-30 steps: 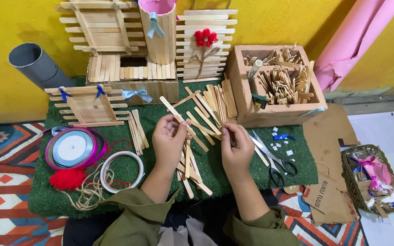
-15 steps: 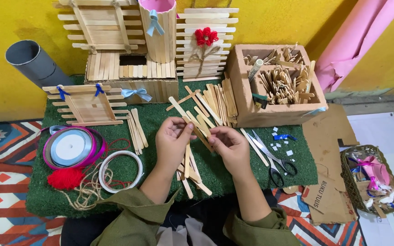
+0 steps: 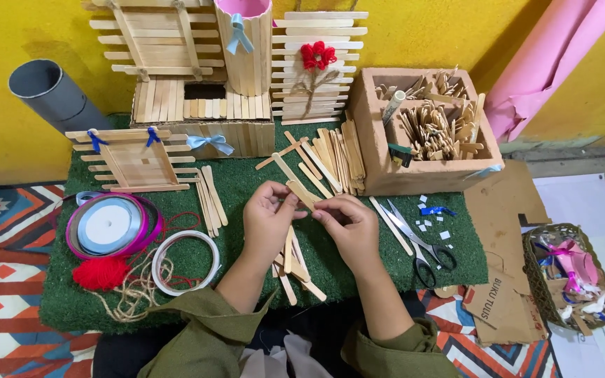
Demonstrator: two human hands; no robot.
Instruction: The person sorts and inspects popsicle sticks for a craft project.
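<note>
My left hand (image 3: pixel 267 218) and my right hand (image 3: pixel 348 222) meet over the green turf mat (image 3: pixel 239 189), both pinching a flat wooden craft stick (image 3: pixel 301 193) that slants up to the left between the fingertips. Under my hands lies a small heap of loose sticks (image 3: pixel 294 266). More sticks are fanned out (image 3: pixel 330 157) just beyond, towards the cardboard box.
A cardboard box (image 3: pixel 379 150) of sticks stands at the right, scissors (image 3: pixel 421 241) lie beside my right hand. Stick-built fences, a pink-lined stick cup (image 3: pixel 245 42) and a red yarn flower (image 3: pixel 316 54) stand at the back. Ribbon spools (image 3: pixel 106 225), red yarn (image 3: pixel 99 273) and twine lie left; a wicker basket (image 3: pixel 535 280) sits far right.
My hands have drawn closer together and slightly towards me. The stick was held out long from the left hand; now both hands grip it between them.
</note>
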